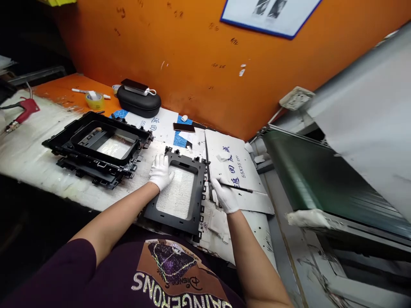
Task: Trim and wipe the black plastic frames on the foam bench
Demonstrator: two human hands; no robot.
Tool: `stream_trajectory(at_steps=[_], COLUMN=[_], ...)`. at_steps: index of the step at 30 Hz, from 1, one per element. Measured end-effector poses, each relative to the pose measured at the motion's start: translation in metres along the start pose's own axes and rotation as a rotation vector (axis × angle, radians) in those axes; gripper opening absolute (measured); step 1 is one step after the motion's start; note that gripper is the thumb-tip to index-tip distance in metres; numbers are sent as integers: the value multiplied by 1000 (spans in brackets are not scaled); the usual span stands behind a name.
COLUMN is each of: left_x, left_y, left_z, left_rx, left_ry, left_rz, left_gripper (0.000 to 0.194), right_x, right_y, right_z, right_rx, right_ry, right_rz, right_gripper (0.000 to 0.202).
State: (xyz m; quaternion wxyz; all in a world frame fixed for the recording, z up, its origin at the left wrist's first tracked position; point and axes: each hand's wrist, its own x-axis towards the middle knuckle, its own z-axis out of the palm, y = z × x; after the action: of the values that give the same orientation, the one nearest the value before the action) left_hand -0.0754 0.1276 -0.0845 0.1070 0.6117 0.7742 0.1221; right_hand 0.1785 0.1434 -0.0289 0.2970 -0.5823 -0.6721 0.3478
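Our L hand point(161, 172), white-gloved, lies flat w/ fingers out and together, thumb apart, pressing on the L rail of the black plastic frame point(198, 190) but gripping nothing. Our R hand point(224, 196), also gloved, is just beside the frame's R edge, fingers curled round a thin black rod point(240, 188); the rod's free end points R and slightly twd us.

Frame lies flat on the white-topped bench point(25, 147), right in front of our body. Its long axis runs away from us, near end angled a bit L. Slotted short rail is at the far end; a row of clips lines the R side. Bench surface shows thru its rect. opening.

L of it, well clear of the R hand, is a stack of black frames point(83, 149), wide side roughly twd us.

Beyond: black zip case point(139, 105), shut, contents hidden, w/ a dark phone point(135, 85) on top. Yellow tape roll point(95, 103) nearby has a white scrap in its core. Red air gun point(26, 110) is at far L. R of the frame, approx. under our R hand, is a white card sheet point(253, 177) marked "55X35 cm"; past that, a green conveyor belt point(298, 171).
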Motion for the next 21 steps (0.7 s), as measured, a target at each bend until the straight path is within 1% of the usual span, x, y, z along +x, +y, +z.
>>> stream_trajectory(at_steps=[3, 6, 8, 11, 13, 15, 17, 18, 20, 21], left_x=[9, 8, 5, 4, 2, -3, -15, -23, -42, -53], left_y=[3, 5, 6, 8, 10, 11, 11, 10, 8, 6], left_z=[-4, -5, -7, -13, -17, -18, -16, -14, -11, -10], left_rx=[12, 31, 46, 62, 72, 81, 85, 84, 86, 79], left_ry=[10, 15, 25, 43, 53, 71, 106, 121, 118, 91], left_rz=[-9, 0, -1, -18, -25, -42, -75, -92, -109, -109], left_gripper=[64, 55, 50, 45, 52, 65, 73, 75, 79, 79], right_x=[-35, -58, -68, -79, -85, -90, -93, -93, -90, -88], right_y=[18, 36, 47, 63, 74, 84, 94, 99, 107, 110], right_z=[-26, -39, -44, -47, -47, -47, -48, -48, -50, -52], right_rx=[-4, 26, 43, 40, -6, -117, -290, -385, -481, -541], right_ry=[80, 174, 199, 203, 210, 214, 185, 147, 84, 45], right_rz=[162, 227, 225, 182, 152, 63, -73, -126, -146, -149], right_gripper=[42, 42, 42, 41, 40, 37, 33, 32, 32, 33])
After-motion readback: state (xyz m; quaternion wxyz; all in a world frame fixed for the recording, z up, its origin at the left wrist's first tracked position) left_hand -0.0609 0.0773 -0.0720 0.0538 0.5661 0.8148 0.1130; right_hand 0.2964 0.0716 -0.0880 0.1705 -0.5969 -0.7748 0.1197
